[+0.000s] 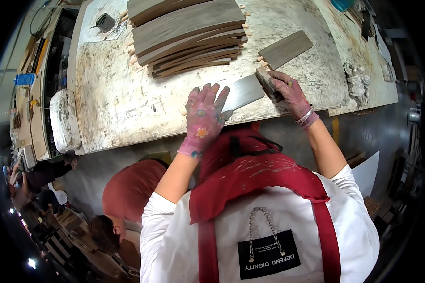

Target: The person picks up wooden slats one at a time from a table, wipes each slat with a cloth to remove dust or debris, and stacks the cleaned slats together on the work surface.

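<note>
A narrow grey wooden board (246,92), shiny with glare, lies near the front edge of the worktable (113,108). My left hand (204,115), in a stained pink flowered glove, rests on its left part with the fingers spread. At the board's right end my right hand (295,94), gloved alike, is closed around a grimy brown-grey block-like pad (267,85). Whether it is a sponge or a sanding block I cannot tell. Just beyond that hand lies a short grey-brown board (286,49) with light wooden dowels at its left end.
Grey-brown boards with dowel ends (189,35) are stacked at the far middle. A dark round container (105,22) stands far left. Wrapped white bundles (65,120) hang at the table's sides. Close on my left, a person in a red shirt (132,188) bends down.
</note>
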{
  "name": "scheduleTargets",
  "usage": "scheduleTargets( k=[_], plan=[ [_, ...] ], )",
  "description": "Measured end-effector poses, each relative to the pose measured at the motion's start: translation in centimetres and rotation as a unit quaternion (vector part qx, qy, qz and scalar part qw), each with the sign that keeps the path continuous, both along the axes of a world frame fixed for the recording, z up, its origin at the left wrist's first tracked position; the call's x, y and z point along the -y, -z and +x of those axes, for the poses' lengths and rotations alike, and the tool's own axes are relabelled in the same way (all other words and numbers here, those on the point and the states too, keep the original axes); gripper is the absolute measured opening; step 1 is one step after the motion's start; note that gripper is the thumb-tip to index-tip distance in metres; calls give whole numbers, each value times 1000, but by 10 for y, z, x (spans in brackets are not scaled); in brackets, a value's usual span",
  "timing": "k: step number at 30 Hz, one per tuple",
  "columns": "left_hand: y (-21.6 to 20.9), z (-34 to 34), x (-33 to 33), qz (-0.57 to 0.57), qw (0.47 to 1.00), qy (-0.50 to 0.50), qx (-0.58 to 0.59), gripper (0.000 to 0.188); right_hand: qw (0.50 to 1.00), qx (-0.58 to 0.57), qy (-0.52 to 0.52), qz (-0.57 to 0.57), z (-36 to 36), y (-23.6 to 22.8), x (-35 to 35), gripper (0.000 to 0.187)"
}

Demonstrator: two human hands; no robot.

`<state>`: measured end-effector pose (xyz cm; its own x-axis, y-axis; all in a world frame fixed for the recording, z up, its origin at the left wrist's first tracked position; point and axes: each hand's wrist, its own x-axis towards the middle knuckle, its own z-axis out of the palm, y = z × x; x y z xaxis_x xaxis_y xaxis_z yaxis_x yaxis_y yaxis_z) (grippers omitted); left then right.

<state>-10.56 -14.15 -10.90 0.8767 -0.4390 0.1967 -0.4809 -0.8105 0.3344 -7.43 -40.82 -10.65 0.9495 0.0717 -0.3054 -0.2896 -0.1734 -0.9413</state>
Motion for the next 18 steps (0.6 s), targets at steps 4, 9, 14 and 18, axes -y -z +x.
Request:
scheduleTargets(
  k=[4, 9, 14, 18],
  plan=[
    [-2, 2, -1, -12, 1000, 8, -9, 56, 999, 1, -6, -31, 3, 1, -2, 50],
    [-4, 1, 1, -15, 1000, 3, -20, 53, 993, 59, -40, -89, -19, -15, -6, 51],
    [-8, 3, -4, -15, 999, 16, -30, 49, 994, -16, -65, -90, -59, -40, 19, 42],
    [7, -9, 10, 80, 996, 33, 34, 45, 997, 34, -28, -59, -39, -49, 35, 49]
  ],
)
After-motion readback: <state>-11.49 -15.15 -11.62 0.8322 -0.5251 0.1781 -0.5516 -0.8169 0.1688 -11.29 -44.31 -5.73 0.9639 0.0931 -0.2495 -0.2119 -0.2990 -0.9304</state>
